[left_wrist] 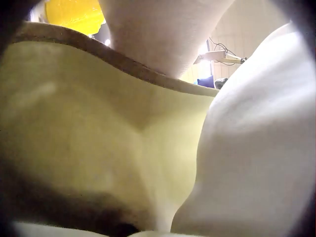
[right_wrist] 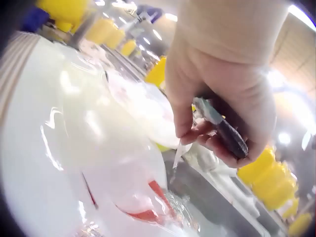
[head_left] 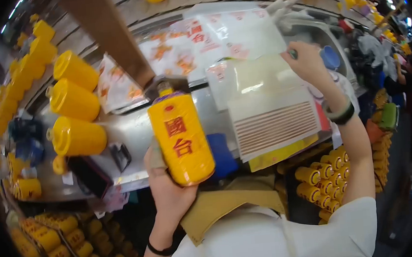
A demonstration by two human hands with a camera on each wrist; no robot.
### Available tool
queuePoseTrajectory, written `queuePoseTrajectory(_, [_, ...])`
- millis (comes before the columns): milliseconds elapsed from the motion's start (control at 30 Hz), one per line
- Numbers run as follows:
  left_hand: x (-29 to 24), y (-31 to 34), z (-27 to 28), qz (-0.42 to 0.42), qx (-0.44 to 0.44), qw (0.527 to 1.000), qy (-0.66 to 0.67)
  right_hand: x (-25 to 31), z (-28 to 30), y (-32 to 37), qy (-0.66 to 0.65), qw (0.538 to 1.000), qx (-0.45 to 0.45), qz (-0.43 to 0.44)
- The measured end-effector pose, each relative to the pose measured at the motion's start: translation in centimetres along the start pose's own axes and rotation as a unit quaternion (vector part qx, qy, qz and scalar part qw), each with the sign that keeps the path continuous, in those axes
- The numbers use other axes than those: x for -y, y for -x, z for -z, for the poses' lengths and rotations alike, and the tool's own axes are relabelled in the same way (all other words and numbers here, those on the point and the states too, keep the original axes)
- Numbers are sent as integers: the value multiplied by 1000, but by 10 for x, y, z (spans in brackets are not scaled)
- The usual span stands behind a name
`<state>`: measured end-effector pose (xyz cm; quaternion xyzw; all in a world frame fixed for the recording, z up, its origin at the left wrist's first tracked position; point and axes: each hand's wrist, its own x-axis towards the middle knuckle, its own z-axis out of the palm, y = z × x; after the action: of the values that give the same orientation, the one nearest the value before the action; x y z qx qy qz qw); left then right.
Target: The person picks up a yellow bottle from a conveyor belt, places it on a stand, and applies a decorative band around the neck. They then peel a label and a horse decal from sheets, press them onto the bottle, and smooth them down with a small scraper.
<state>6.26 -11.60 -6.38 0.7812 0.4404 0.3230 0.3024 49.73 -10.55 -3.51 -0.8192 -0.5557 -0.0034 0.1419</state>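
Observation:
My left hand (head_left: 173,197) grips a yellow bottle (head_left: 183,145) with red characters near its lower left side. The bottle leans slightly, neck away from me. A beige wrap (head_left: 157,158) covers one finger. The left wrist view mostly shows a tan apron (left_wrist: 98,123) and white cloth (left_wrist: 256,148); the bottle is hidden there. My right hand (head_left: 308,63) is at the far right corner of a stack of glossy translucent sheets (head_left: 263,84). In the right wrist view its curled fingers hold a small dark tool (right_wrist: 228,136), while thumb and fingertip pinch a thin pale strip (right_wrist: 178,154).
Several yellow bottles (head_left: 79,137) stand at the left of the metal bench (head_left: 135,134). A brown post (head_left: 102,34) rises beyond my bottle. At right are a sink (head_left: 348,50) and blue cup (head_left: 329,58). More bottles (head_left: 318,177) are stacked below the bench.

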Motion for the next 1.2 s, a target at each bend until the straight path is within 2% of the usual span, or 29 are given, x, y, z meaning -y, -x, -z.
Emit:
queuePoseTrajectory(33, [3, 0, 1, -26, 11, 1000, -4, 22, -3, 10, -37, 999, 2, 18])
queuePoseTrajectory(167, [10, 1, 6, 5, 28, 999, 47, 142, 18, 85, -262, 960, 43, 91])
queuePoseTrajectory(233, [11, 3, 12, 41, 88, 961, 261, 182, 24, 109, -378, 917, 60, 113])
queuePoseTrajectory(267, [11, 4, 14, 46, 89, 961, 258, 197, 24, 119, -432, 890, 61, 132])
queuePoseTrajectory(333, [12, 7, 15, 76, 91, 883, 453, 218, 15, 138, -476, 864, 98, 131])
queuePoseTrajectory(367, [10, 7, 16, 109, 83, 859, 492, 223, 9, 146, -487, 857, 144, 90])
queuePoseTrajectory(467, [-1, 3, 18, 154, 61, 862, 480, 226, -13, 160, -479, 866, 122, 75])
queuePoseTrajectory(633, [2, 3, 11, 151, 59, 876, 455, 219, -14, 171, -466, 874, 138, 22])
queuePoseTrajectory(700, [9, 2, 14, 149, 83, 866, 469, 211, -18, 172, -525, 832, 177, -42])
queuePoseTrajectory(733, [12, 1, 16, 151, 82, 866, 470, 210, -19, 170, -524, 831, 178, -42])
queuePoseTrajectory(800, [15, 0, 18, 144, 96, 867, 466, 209, -23, 167, -573, 796, 179, -73])
queuePoseTrajectory(833, [15, 1, 17, 145, 96, 867, 466, 208, -25, 166, -558, 809, 179, -54])
queuePoseTrajectory(967, [11, 3, 15, 159, 83, 856, 485, 212, -32, 166, -548, 812, 194, -46])
queuePoseTrajectory(1033, [11, 5, 15, 159, 75, 857, 485, 210, -33, 164, -589, 784, 188, -51])
queuePoseTrajectory(1133, [11, 8, 14, 142, 79, 857, 489, 211, -32, 156, -585, 787, 186, -55])
queuePoseTrajectory(1200, [4, 9, 12, 105, 79, 901, 414, 213, -31, 153, -585, 784, 194, -68])
